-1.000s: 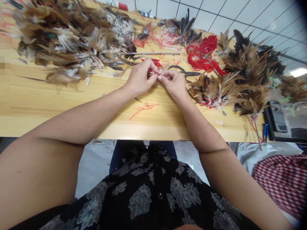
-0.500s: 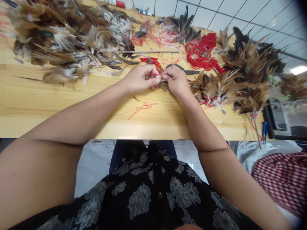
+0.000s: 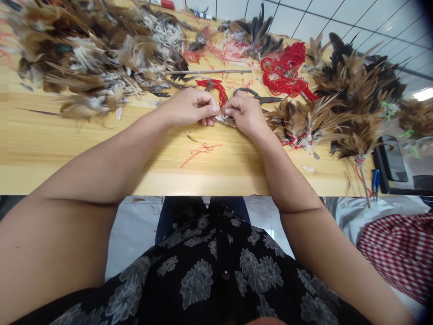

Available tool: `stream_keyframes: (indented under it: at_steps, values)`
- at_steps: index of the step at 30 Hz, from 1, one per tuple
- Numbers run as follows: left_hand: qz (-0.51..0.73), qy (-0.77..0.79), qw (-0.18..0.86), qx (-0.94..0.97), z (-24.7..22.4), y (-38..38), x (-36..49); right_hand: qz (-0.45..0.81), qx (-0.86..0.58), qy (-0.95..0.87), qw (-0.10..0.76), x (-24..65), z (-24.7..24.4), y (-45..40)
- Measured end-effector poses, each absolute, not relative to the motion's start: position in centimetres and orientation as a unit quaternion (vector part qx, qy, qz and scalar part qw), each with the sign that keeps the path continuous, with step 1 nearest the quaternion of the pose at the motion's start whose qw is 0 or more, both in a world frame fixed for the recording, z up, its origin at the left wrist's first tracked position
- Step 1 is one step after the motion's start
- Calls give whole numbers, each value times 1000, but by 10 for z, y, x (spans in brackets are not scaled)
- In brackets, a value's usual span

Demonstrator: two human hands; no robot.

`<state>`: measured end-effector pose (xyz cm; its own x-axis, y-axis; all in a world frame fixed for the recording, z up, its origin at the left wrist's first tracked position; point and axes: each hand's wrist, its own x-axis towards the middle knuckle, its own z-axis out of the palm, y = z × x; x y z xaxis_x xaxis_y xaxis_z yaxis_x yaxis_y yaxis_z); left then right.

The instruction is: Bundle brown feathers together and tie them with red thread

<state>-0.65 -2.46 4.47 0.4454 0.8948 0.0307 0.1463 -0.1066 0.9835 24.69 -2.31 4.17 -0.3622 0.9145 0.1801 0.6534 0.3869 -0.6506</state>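
Note:
My left hand is closed in a pinch, thumb against the fingers; what it grips is too small to make out. Facing it, my right hand pinches a small bunch of feathers whose pale quill ends point toward my left fingertips. The palm hides much of the bunch. A loop of red string lies just behind the fingertips and runs down to the bunch. Dark-handled scissors rest on the table right behind my right hand.
Loose feathers cover the left of the wooden table. A thin stick lies at the back. Red string, tied feather bundles, a feather duster, blue snips and a phone are to the right.
My left hand has moved slightly left, opening a small gap between the two hands. Pale quill ends now show there. My right hand stays almost in place.

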Motion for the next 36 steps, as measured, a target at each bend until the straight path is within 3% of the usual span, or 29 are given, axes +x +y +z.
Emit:
stream_keyframes:
  at_steps: [12, 16, 23, 30, 36]
  values:
    - [359, 334, 444, 750, 53, -23, -8, 182, -496, -823, 207, 250, 50, -33]
    - [405, 295, 513, 697, 43, -30, 4, 202, -482, -825, 217, 251, 55, -36]
    - [393, 392, 593, 584, 44, -38, 24, 158, -464, -859, 148, 248, 59, -39]
    - [345, 470, 526, 620, 61, -46, 27, 145, -460, -868, 121, 241, 56, -39]
    - [325, 518, 459, 644, 62, -49, 35, 92, -478, -873, 43, 232, 64, -49]
